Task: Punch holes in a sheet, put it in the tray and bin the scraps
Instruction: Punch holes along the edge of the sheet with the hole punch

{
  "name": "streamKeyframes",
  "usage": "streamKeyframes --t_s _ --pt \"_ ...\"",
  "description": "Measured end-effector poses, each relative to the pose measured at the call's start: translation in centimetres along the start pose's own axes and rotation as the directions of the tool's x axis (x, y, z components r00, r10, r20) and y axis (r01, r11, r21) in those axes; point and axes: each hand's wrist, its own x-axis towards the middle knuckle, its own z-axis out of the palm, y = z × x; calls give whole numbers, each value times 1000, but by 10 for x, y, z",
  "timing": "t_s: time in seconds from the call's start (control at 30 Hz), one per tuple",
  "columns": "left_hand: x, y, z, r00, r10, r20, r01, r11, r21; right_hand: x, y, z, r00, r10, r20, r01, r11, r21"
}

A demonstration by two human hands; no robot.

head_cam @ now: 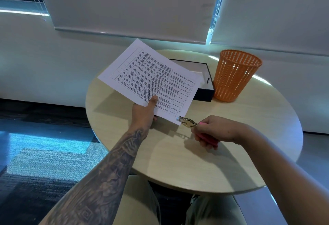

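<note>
A printed sheet [149, 77] with a table of text is held above the round table, my left hand [145, 112] pinching its near edge with the thumb on top. My right hand [213, 132] grips a hole punch [188, 123] with a metal head and pink handles. The punch's jaws sit on the sheet's near right corner. A black tray [206, 93] lies behind the sheet, partly hidden by it. An orange mesh bin [235, 77] stands upright to the right of the tray. No scraps are visible.
The round light-wood table [178, 162] is close in front of me, with my knees under its near edge. A white wall and window blinds rise behind it. Grey carpet lies to the left.
</note>
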Motion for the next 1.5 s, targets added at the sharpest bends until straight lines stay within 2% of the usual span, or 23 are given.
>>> streamKeyframes --t_s 0.3,0.4,0.6,1.07,1.23,1.33,1.5 --pt "-4 2 2 998 62 -11 -62 998 -3 7 2 -2 1000 3 -3 -3 997 -82" --pt "-7 4 3 992 127 -5 -127 990 -55 11 1 -5 1000 8 -8 -9 986 -165" --pt "-8 4 4 987 153 -43 -156 985 -79 26 -6 -7 997 64 -50 -76 947 -312" --pt "-11 5 8 981 194 -12 -194 980 -52 37 -12 -7 990 126 -58 -139 892 -429" --pt "-11 4 7 984 180 -13 -180 982 -56 29 -15 -12 989 144 -27 -144 925 -351" --pt "-12 7 6 982 179 -56 -183 981 -62 22 -13 -16 992 123 -15 -121 946 -301" --pt "-10 8 3 985 93 -143 -105 991 -80 10 3 -22 993 101 -55 -110 975 -192"
